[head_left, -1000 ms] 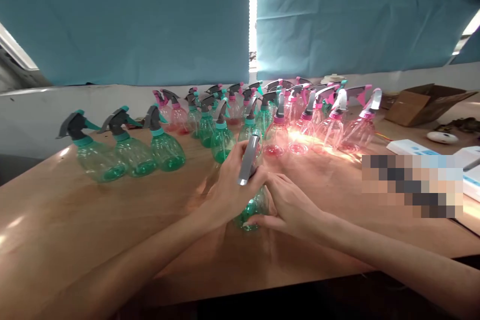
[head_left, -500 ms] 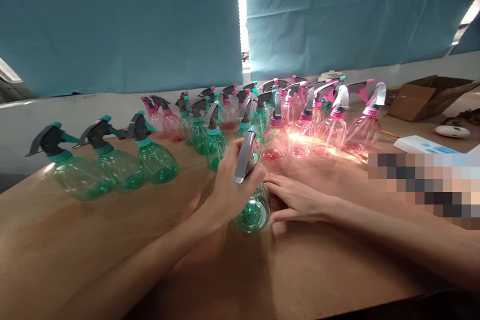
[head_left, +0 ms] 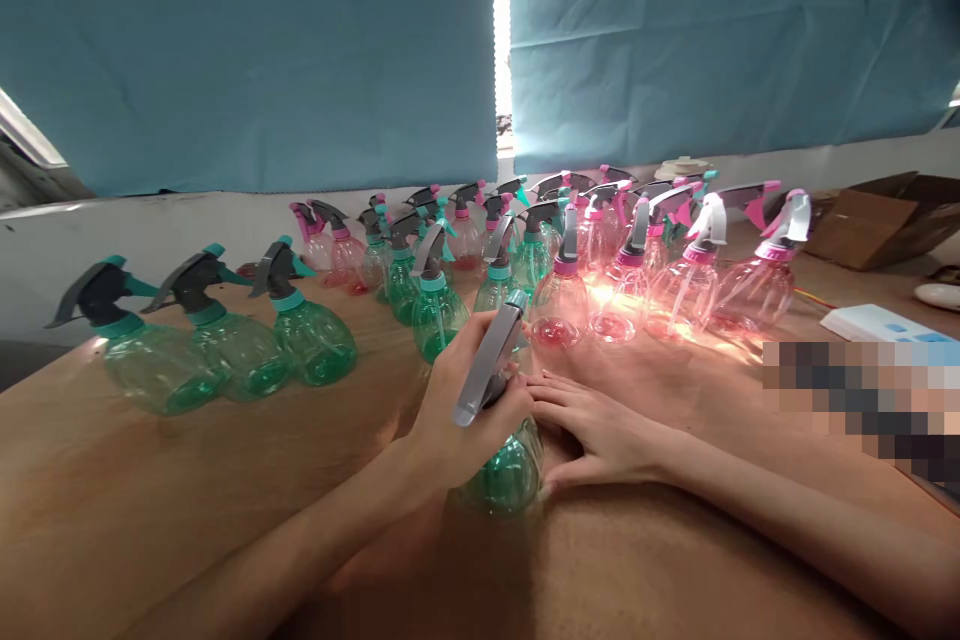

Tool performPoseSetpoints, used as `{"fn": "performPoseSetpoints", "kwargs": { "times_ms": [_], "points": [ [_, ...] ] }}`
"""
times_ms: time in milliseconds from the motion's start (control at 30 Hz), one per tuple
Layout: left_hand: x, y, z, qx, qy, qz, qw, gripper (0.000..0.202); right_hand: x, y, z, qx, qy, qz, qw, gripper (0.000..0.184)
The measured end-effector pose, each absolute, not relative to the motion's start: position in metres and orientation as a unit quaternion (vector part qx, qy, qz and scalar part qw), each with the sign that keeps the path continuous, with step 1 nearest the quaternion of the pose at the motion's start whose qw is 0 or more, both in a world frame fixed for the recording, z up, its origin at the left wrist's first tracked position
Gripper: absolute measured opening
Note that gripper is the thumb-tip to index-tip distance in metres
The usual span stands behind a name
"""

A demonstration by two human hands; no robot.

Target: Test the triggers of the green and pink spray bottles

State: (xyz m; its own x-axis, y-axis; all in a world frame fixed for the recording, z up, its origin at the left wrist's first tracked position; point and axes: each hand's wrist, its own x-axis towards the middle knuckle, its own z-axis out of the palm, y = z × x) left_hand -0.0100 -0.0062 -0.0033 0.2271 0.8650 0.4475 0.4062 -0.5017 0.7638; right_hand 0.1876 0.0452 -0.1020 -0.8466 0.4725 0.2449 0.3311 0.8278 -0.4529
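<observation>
The left hand (head_left: 469, 405) is clenching the neck of a green spray bottle (head_left: 504, 470), a clear ribbed plastic bulb with a smooth grey trigger (head_left: 487, 360) sticking up above the fingers. The bottle is standing near the bench's (head_left: 225, 460) front edge. The right hand (head_left: 592, 420) is lying flat and released, touching its side. No readable writing is showing.

green spray bottle (head_left: 504, 470), upright, grey trigger (head_left: 489, 360)
</observation>
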Motion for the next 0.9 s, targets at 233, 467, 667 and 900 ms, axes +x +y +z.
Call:
{"fn": "performPoseSetpoints", "kwargs": {
  "times_ms": [233, 467, 667, 900],
  "points": [
    [-0.012, -0.008, -0.001, 0.744, 0.432, 0.439, 0.258, 0.030, 0.186, 0.042, -0.102, -0.223, -0.933, 0.203, 0.198, 0.078],
    [-0.013, -0.007, 0.000, 0.751, 0.422, 0.437, 0.258, 0.022, 0.189, 0.042, -0.101, -0.218, -0.936, 0.214, 0.177, 0.080],
    [-0.016, -0.003, 0.000, 0.756, 0.411, 0.446, 0.249, 0.017, 0.194, 0.043, -0.099, -0.210, -0.934, 0.222, 0.185, 0.081],
    [-0.014, -0.012, 0.005, 0.750, 0.457, 0.423, 0.225, 0.006, 0.203, 0.046, -0.101, -0.218, -0.934, 0.221, 0.176, 0.081]
  ]
}}
